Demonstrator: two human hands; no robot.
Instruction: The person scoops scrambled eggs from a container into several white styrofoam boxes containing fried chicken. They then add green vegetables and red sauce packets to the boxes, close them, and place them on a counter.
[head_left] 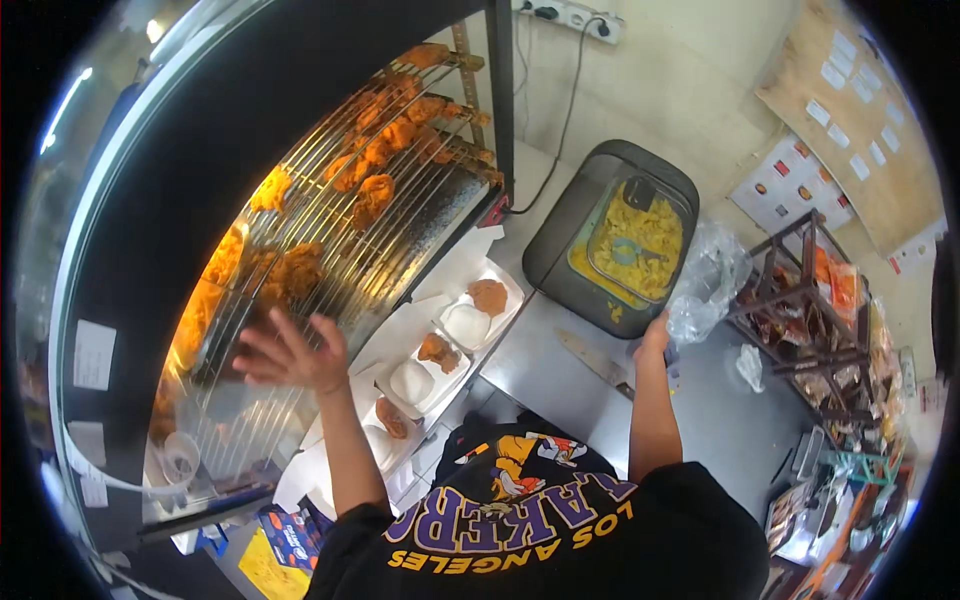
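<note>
My left hand (295, 355) is raised with spread fingers, slightly blurred, holding nothing. It is beside the wire racks (330, 215) of a lit warming cabinet with pieces of fried chicken (375, 200) on them. At the edge of a dark grey tub, my right hand (654, 340) is closed on a see-through plastic bag (712, 280); its fingertips are partly hidden. Between my arms stands a row of open white paper boxes (455, 385), holding fried chicken (438, 351) and white wrapped mounds (466, 324) that look like rice.
The dark grey tub (552, 240) bears a container of yellow food (650, 235) with a dark utensil in it. A knife (592, 360) lies on the metal counter (540, 340). At right stands a brown rack (800, 300) of packets. A power strip (570, 18) is on the wall.
</note>
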